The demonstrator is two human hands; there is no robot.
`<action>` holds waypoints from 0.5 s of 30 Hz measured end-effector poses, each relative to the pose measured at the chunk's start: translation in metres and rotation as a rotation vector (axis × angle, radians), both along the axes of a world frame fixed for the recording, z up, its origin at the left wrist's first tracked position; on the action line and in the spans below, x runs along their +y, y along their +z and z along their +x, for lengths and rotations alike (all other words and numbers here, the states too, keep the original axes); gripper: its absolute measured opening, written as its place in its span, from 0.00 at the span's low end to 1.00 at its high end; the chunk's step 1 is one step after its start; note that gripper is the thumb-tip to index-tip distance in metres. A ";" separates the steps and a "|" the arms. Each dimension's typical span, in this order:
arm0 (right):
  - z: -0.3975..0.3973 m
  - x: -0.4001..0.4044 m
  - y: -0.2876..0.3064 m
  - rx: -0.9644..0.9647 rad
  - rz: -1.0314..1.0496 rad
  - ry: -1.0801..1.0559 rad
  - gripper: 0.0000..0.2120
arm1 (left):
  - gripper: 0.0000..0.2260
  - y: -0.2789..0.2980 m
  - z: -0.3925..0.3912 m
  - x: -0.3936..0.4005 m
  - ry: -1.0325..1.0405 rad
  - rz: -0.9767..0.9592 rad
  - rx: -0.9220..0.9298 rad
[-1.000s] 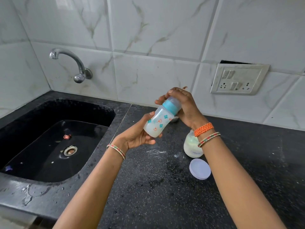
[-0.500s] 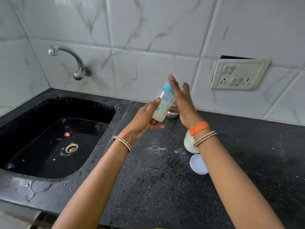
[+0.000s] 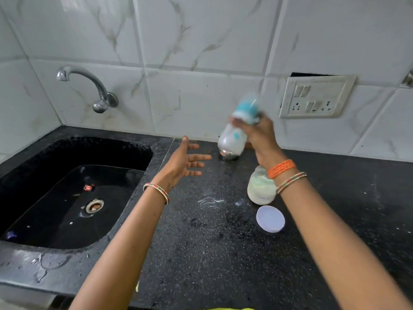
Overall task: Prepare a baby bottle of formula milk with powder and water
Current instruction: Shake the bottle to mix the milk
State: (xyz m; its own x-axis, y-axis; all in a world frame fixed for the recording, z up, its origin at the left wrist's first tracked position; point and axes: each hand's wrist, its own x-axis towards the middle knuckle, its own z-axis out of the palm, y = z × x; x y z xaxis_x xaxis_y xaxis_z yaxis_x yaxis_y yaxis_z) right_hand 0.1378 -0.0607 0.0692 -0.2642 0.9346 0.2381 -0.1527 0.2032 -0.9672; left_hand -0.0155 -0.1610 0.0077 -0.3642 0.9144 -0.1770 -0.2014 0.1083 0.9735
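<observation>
Sink (image 3: 73, 193) sits far left, tap (image 3: 89, 86) above it, both idle. My left hand (image 3: 181, 164) hangs open over the worktop (image 3: 201, 253), fingers spread wide, holding nothing. Just right of it, my right hand (image 3: 260, 139) has its grip closed round the bottle (image 3: 233, 139), lifted off the worktop, teal cap on and blurred. I judge I'm shaking it, so powder and water look already in; mixing is left. Below the wrist stands the open jar (image 3: 260, 189), with its lid (image 3: 270, 218) lying near it, not yet replaced.
</observation>
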 end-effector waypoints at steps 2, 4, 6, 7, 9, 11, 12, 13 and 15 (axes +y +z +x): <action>0.008 0.005 -0.001 -0.085 -0.051 0.156 0.19 | 0.27 -0.003 0.000 0.001 -0.023 -0.039 0.014; 0.013 0.013 0.013 0.350 -0.145 0.012 0.22 | 0.27 -0.005 0.002 0.002 -0.050 -0.037 0.020; 0.017 0.030 0.019 0.650 -0.162 0.029 0.28 | 0.28 -0.005 0.006 0.003 -0.073 -0.048 0.034; 0.019 0.033 0.018 0.539 -0.122 0.122 0.33 | 0.28 -0.005 0.008 0.004 -0.087 -0.061 0.057; 0.021 0.024 0.007 0.100 -0.042 0.324 0.37 | 0.28 -0.004 0.011 0.006 -0.122 -0.076 0.111; 0.020 0.019 -0.007 0.015 0.022 0.366 0.30 | 0.27 -0.001 0.012 0.008 -0.149 -0.052 0.126; 0.019 0.017 -0.008 0.094 0.017 0.369 0.26 | 0.27 0.001 0.013 0.010 -0.156 -0.032 0.119; 0.018 0.016 -0.006 0.164 -0.002 0.397 0.23 | 0.25 0.002 0.014 0.010 -0.157 -0.016 0.107; 0.015 0.014 -0.004 0.169 0.013 0.471 0.18 | 0.21 0.004 0.015 0.010 -0.151 -0.008 0.089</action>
